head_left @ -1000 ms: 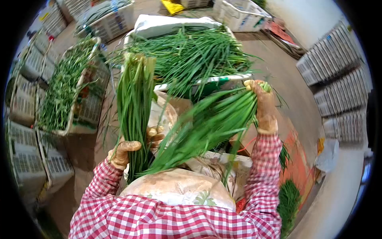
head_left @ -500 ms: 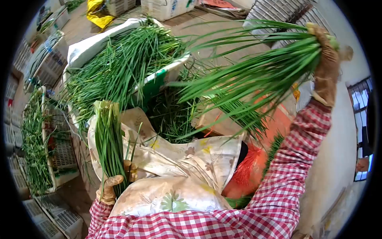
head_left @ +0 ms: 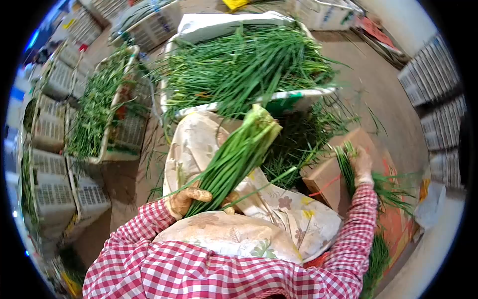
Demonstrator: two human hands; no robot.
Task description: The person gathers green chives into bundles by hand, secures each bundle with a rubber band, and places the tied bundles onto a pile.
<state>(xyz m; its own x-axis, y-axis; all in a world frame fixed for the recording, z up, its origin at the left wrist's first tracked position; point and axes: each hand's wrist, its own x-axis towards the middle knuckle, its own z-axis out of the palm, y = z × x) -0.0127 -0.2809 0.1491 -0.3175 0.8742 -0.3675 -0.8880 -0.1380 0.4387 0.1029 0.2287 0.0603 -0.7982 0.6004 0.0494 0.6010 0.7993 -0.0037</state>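
Fingers of my left hand (head_left: 191, 200), in a stained glove, are wrapped round a thick bundle of green stalks (head_left: 239, 154) above my lap. Its pale cut ends point up and to the right. Out to the right, my gloved right hand (head_left: 362, 163) is closed on a smaller bunch of green stalks (head_left: 344, 162), beside a brown cardboard box (head_left: 328, 178). More stalks show beyond that hand on the right. In front of my knees stands a white crate (head_left: 323, 92) heaped with long green leaves (head_left: 249, 65).
A second crate of greens (head_left: 104, 157) stands at the left, near several white crates (head_left: 52, 174). Stacked crates (head_left: 430, 72) line the right wall. Loose leaves (head_left: 298, 139) lie below the front crate, and a clear plastic bag (head_left: 430, 204) is at the right.
My right hand has come down from the raised position at the upper right, beside the box. The bundle in my left hand has tilted to the right. The view has turned back left.
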